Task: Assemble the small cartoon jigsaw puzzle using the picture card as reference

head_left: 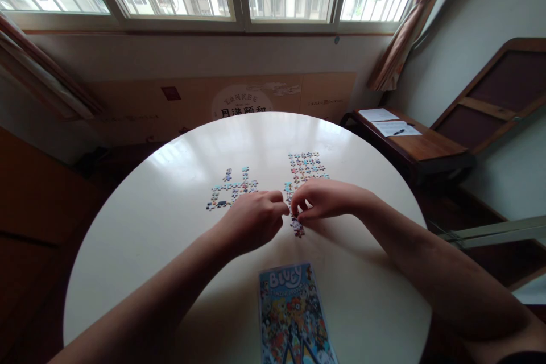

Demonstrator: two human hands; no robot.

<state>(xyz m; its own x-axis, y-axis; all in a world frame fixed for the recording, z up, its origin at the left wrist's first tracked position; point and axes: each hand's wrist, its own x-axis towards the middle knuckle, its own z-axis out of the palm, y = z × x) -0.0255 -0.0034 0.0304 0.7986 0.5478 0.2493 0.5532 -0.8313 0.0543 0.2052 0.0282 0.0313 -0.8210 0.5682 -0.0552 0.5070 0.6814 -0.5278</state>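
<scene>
My right hand (319,199) reaches in over the table with its fingers bent down. Thumb and fingertips pinch at a small jigsaw puzzle piece (294,218), just above a joined purplish cluster of pieces (298,230). Close beside it, my left hand (261,217) is closed, with thumb and fingers together; whatever they may hold is hidden. Left of centre lies a partly joined puzzle section (226,187), its right end covered by my left hand. Beyond my right hand are rows of puzzle pieces (305,162), partly hidden by that hand.
A blue "BLUEY" picture sheet or box (294,313) lies at the near side of the round white table (140,244). To the right stands a wooden bench (430,145) with papers (394,127) and a pen. Behind the table are a printed board (324,88) and windows.
</scene>
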